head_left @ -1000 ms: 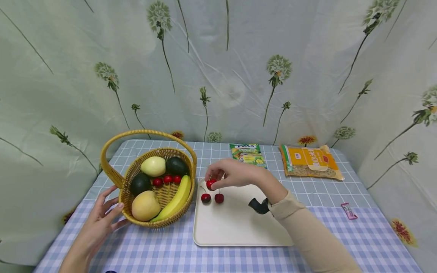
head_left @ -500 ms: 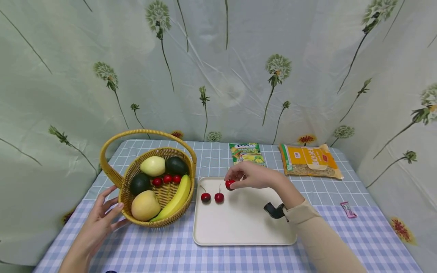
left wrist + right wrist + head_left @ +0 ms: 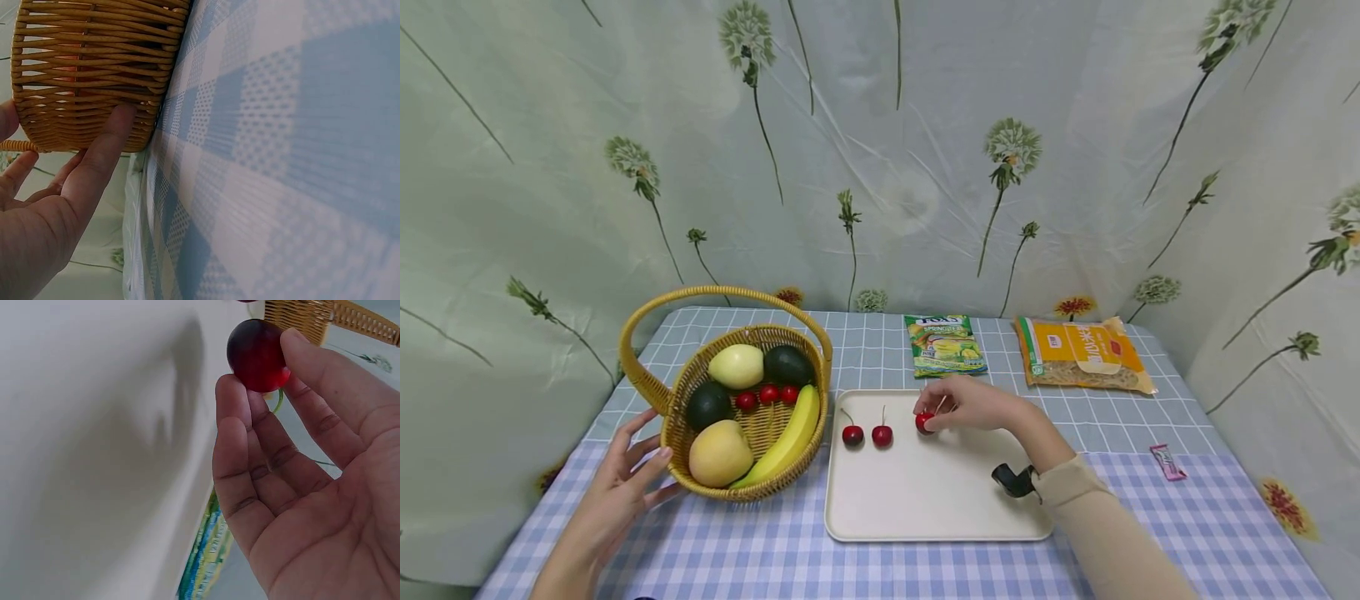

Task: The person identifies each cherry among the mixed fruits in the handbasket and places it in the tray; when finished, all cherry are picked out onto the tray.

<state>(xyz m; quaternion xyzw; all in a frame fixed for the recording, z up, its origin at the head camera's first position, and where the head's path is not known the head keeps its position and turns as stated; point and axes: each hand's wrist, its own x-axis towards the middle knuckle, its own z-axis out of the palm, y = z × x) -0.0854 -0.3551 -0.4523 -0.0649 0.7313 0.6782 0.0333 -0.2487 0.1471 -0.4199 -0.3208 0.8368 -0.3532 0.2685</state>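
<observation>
My right hand [image 3: 973, 410] pinches a dark red cherry [image 3: 257, 356] between thumb and fingertips, low over the right-hand part of a cream tray [image 3: 940, 500]. To its left on the tray lie two stemmed cherries, one [image 3: 852, 435] beside the other [image 3: 882, 436]. The left hand [image 3: 613, 487] touches the left side of a wicker basket [image 3: 94, 75] with fingers spread. Inside the basket are a banana [image 3: 786, 442], a yellow round fruit [image 3: 721, 452], a pale green one [image 3: 737, 367], two dark green fruits [image 3: 708, 406] and three cherries [image 3: 768, 394].
Behind the tray lies a green snack packet [image 3: 945, 346]. An orange bag [image 3: 1086, 357] lies at the back right, and a small pink wrapper [image 3: 1167, 463] near the right edge. A tall arched handle [image 3: 726, 292] rises over the basket.
My right hand has carried its cherry rightward from beside the two loose cherries, then lowered it toward the tray. The left hand and basket have stayed in place.
</observation>
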